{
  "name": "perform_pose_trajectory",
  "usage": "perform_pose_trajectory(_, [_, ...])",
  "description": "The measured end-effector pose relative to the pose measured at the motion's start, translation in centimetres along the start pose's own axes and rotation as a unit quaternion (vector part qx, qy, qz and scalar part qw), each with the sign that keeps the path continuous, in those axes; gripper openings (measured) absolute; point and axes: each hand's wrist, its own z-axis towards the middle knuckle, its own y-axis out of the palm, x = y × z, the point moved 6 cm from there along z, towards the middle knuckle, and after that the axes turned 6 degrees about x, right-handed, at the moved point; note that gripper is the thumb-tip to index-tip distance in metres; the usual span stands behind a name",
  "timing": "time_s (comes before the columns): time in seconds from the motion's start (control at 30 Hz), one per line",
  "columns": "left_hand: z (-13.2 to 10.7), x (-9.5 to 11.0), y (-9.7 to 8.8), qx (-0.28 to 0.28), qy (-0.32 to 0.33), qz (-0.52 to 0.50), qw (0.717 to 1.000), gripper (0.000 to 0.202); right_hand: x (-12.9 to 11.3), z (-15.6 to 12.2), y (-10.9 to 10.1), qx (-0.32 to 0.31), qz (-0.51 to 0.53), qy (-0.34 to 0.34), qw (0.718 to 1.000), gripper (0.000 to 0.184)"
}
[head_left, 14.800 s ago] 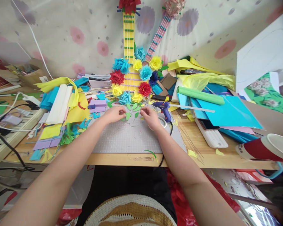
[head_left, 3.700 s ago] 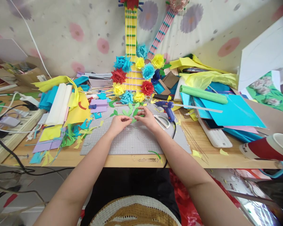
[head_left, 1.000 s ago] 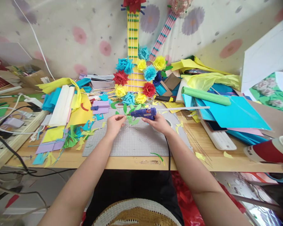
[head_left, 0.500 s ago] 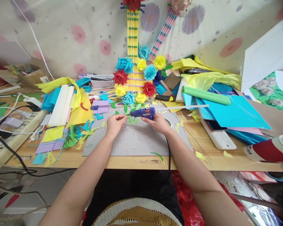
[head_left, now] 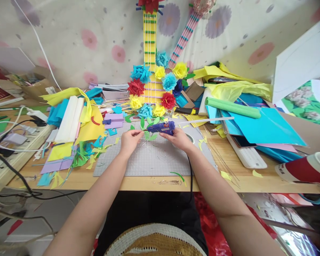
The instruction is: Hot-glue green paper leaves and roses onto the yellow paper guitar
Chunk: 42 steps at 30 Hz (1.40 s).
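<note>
My right hand is closed round a blue hot glue gun, with a long white glue stick poking out of its back end. The gun's nozzle points left, close to the fingertips of my left hand. Those fingers are pinched together on something too small to make out. Green paper leaves lie on the grey cutting mat below and behind the gun. A paper-flower guitar with a yellow neck stands upright behind my hands.
Crepe paper and scraps crowd the left side, beside a power strip with cables. To the right are blue sheets, a green roll, thin wires and a paper cup near the table edge.
Both hands stay almost in place. The glue gun and its glue stick have shifted very slightly to the left.
</note>
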Motion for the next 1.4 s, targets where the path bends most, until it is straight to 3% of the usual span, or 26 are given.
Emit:
perform_pose_trajectory(1.07, [0.25, -0.33, 0.22, -0.006, 0.013, -0.005, 1.0, 0.028, 0.09, 0.11, -0.04, 0.012, 0.015, -0.004, 1.0, 0.035])
perform_pose_trajectory(1.4, [0.22, -0.29, 0.21, -0.004, 0.014, -0.002, 1.0, 0.03, -0.04, -0.12, 0.13, 0.014, 0.147, 0.004, 0.989, 0.04])
